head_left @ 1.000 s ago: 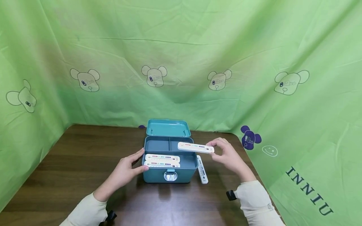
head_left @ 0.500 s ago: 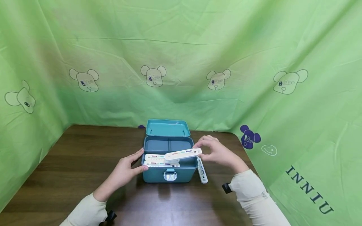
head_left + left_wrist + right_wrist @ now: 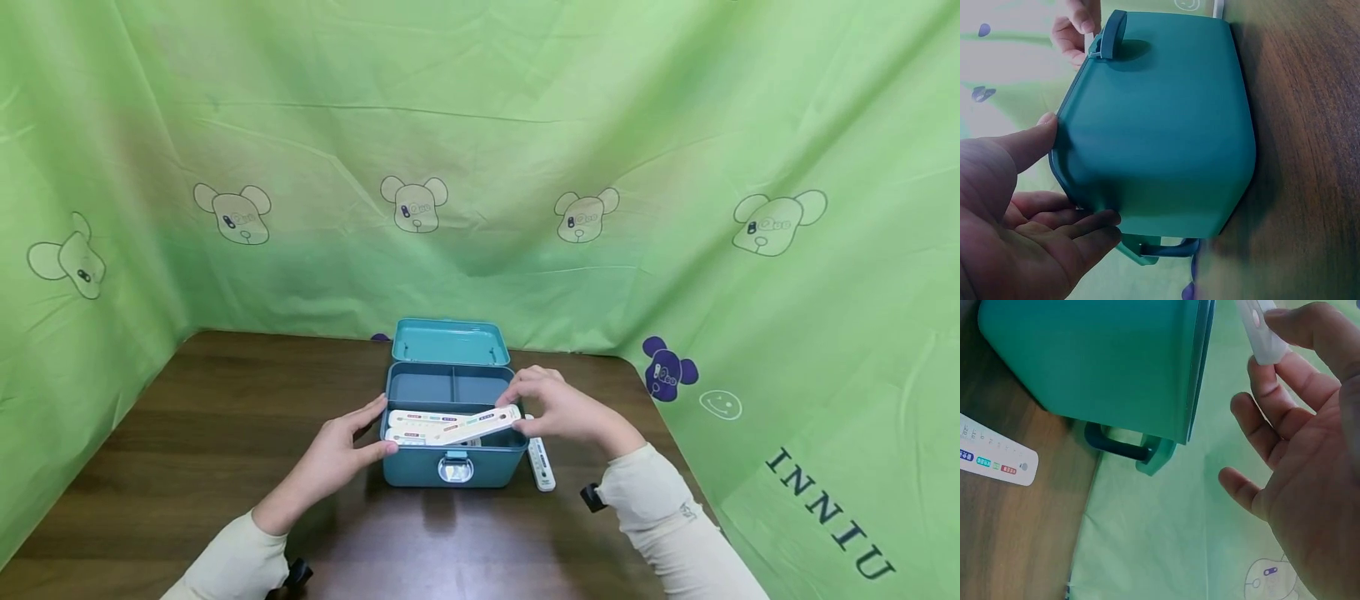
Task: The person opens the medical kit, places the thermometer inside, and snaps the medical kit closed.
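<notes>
A teal lidded box (image 3: 457,468) stands on the table with its lid (image 3: 450,342) raised at the back. My left hand (image 3: 341,446) rests against its left side, thumb at the front rim and fingers spread along the wall. Over the open compartment my right hand (image 3: 558,412) pinches one end of a white thermometer (image 3: 480,425), which slants down to the left. Beneath it, two more thermometers (image 3: 408,417) lie flat in the box, partly covered. In the right wrist view, thumb and fingertips hold the end of the white thermometer (image 3: 1260,337).
Another white thermometer (image 3: 542,467) lies on the wooden table (image 3: 262,400), just right of the box. A divided upper tray (image 3: 420,385) sits at the back of the box. Green cloth (image 3: 487,275) hangs around the table on several sides.
My right hand has moved left and down, bringing the thermometer from beside the right rim to over the front compartment, now tilted. The left hand stays at the box.
</notes>
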Motion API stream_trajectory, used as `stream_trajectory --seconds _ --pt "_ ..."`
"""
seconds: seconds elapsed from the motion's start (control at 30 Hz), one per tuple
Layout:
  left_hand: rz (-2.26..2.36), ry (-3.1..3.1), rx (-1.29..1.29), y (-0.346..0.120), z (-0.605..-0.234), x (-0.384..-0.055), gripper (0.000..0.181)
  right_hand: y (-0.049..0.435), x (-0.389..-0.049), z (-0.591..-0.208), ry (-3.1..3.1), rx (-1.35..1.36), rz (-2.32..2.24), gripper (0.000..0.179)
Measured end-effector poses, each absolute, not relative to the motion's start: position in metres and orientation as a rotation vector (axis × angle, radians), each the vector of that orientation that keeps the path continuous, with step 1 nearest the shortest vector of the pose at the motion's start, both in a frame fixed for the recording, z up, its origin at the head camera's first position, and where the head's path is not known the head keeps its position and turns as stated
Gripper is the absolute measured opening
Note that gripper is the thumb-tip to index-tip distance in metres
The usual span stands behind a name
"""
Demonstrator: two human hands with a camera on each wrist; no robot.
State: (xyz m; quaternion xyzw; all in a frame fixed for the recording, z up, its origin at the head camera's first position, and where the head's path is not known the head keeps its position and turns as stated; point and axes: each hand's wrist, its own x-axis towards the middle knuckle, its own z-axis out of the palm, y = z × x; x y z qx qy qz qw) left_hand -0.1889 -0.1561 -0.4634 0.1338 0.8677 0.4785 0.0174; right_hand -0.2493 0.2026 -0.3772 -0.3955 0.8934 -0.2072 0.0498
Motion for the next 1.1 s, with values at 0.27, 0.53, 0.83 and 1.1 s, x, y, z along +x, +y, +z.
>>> stream_trajectory --seconds 0.27,0.53,0.83,1.1 --pt "1.479 2.704 0.42 -0.157 -0.464 -0.188 0.081 0.193 -0.252 -0.374 2.636 -1.231 -0.531 0.026" --pt "1.47 2.719 0.444 -0.158 -0.465 -0.189 0.081 0.182 -0.257 -0.374 2.614 -1.225 -0.495 0.027" --pt "1.473 2.721 0.449 -0.158 -0.465 -0.191 0.081 0.172 -0.262 -0.382 2.594 -1.315 -0.479 0.025" --pt "1.473 2.726 0.441 -0.158 -0.466 -0.19 0.082 0.166 -0.265 -0.389 2.589 -1.331 -0.45 0.023"
